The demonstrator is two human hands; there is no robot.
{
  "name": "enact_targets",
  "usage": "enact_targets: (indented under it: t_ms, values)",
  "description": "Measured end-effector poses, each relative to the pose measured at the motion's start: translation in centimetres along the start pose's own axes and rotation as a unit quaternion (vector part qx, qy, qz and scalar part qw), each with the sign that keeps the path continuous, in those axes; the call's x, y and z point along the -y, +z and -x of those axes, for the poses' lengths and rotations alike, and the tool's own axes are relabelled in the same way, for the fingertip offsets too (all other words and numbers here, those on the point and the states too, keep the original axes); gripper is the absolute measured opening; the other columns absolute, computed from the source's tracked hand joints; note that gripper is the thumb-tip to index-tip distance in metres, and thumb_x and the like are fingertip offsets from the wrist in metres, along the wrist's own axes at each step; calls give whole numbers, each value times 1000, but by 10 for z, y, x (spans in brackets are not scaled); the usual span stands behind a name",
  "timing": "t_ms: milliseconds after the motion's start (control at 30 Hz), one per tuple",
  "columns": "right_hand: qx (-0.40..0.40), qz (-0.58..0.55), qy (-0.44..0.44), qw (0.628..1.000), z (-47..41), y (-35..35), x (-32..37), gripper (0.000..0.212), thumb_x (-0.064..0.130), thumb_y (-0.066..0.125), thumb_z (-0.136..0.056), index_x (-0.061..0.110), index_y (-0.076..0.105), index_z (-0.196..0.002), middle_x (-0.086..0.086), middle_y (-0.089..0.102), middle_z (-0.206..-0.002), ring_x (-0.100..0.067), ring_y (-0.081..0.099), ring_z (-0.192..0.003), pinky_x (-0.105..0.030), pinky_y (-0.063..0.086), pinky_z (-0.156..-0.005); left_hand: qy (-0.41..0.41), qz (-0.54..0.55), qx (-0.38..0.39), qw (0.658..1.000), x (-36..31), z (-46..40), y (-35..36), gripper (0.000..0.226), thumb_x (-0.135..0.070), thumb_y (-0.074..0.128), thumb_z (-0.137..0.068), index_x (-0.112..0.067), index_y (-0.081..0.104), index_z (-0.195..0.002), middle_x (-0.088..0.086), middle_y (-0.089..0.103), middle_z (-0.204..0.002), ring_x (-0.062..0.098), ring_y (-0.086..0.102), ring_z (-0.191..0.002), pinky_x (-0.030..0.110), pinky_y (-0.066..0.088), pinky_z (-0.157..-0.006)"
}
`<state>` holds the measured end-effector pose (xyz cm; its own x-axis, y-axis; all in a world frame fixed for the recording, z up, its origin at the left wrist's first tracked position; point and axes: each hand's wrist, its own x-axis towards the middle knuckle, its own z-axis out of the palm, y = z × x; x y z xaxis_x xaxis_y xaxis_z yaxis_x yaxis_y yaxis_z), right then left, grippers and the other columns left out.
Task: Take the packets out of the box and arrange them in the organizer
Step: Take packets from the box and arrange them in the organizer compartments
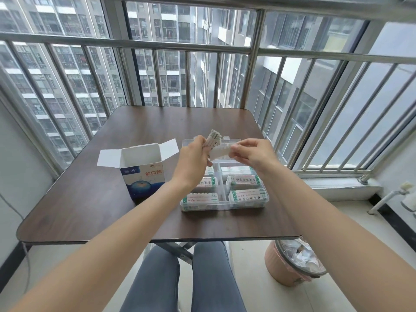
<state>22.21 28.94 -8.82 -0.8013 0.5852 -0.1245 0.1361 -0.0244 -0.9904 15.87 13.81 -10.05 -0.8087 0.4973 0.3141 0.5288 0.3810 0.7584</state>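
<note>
Above the organizer (225,200), both hands, left (191,158) and right (249,153), seemingly pinch packets (213,143)

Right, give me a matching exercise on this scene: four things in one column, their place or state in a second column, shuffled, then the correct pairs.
Things
1. box
2. organizer
3. bin
4. left hand

Places or states
A. on the floor, beside the table's near right corner
B. standing on the table, top flaps open
C. raised above the organizer, gripping a bunch of packets
D. clear, lid open, packets lying in its compartments

Pairs: 1-B, 2-D, 3-A, 4-C
</note>
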Motion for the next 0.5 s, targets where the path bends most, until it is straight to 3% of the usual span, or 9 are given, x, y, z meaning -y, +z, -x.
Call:
enact_targets:
  t_ms: [167, 267, 367, 500]
  values:
    - [-8, -2, 0, 1000, -2, -2, -2, 9, 8, 69, -83, 0, 65, -80, -14, 68, -81, -20, 68, -77, -23, 57, -76, 15, -68, -20, 997, 7, 0, -2, 17, 4, 37, -95, -10, 46, -98, 11, 64, -96, 28, 61, -77, 36, 47, -64]
    - [5, 91, -18, 996, -4, 3, -7, 11, -3, 72, -77, 4, 67, -81, -12, 68, -86, -20, 67, -80, -26, 57, -77, 29, -73, -11, 997, 6, 0, -1, 18, 5, 38, -94, -12, 44, -97, 10, 63, -97, 27, 60, -79, 36, 47, -67]
    - [16, 177, -34, 983, -5, 17, -12, 12, 0, 75, -74, 9, 69, -76, -9, 70, -82, -18, 68, -78, -29, 56, -79, 46, -94, 1, 995, 8, 1, 1, 21, 5, 39, -93, -16, 39, -93, 8, 63, -97, 26, 60, -79, 36, 47, -68]
    - [27, 238, -38, 970, -8, 38, -17, 8, 3, 74, -77, 7, 70, -84, -7, 69, -83, -15, 65, -76, -27, 54, -79, 40, -102, -7, 994, 12, 2, 2, 22, 5, 38, -93, -16, 39, -94, 9, 63, -96, 26, 59, -79, 32, 43, -66]
